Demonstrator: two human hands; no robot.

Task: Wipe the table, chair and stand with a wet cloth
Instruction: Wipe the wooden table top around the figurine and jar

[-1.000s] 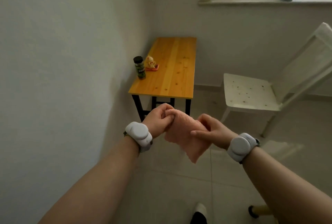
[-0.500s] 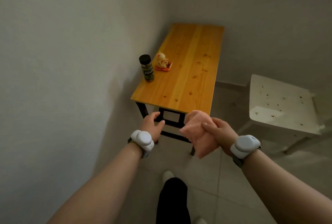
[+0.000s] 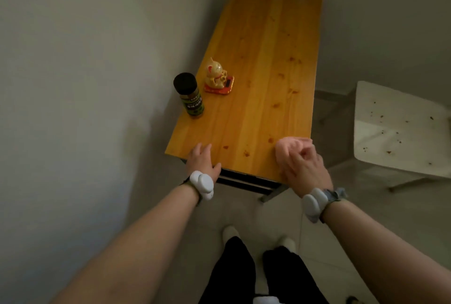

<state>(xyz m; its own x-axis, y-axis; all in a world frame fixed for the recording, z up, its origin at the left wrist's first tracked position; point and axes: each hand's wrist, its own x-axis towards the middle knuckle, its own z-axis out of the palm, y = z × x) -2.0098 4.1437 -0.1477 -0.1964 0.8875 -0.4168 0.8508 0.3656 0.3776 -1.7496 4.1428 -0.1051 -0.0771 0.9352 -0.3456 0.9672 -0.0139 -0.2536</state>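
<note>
Right hand grips the bunched pink cloth, fingers curled round it, cloth sitting on the near right corner of the wooden table; left hand lies flat with fingers loosely straight on the table's near left edge, holding nothing. On the left side of the tabletop by the wall, a black-lidded spice jar stands upright just beside a gold lucky cat figurine on a red base. Brown spots dot the tabletop, and a white chair with dark specks on its seat stands right of the table, apart from it.
</note>
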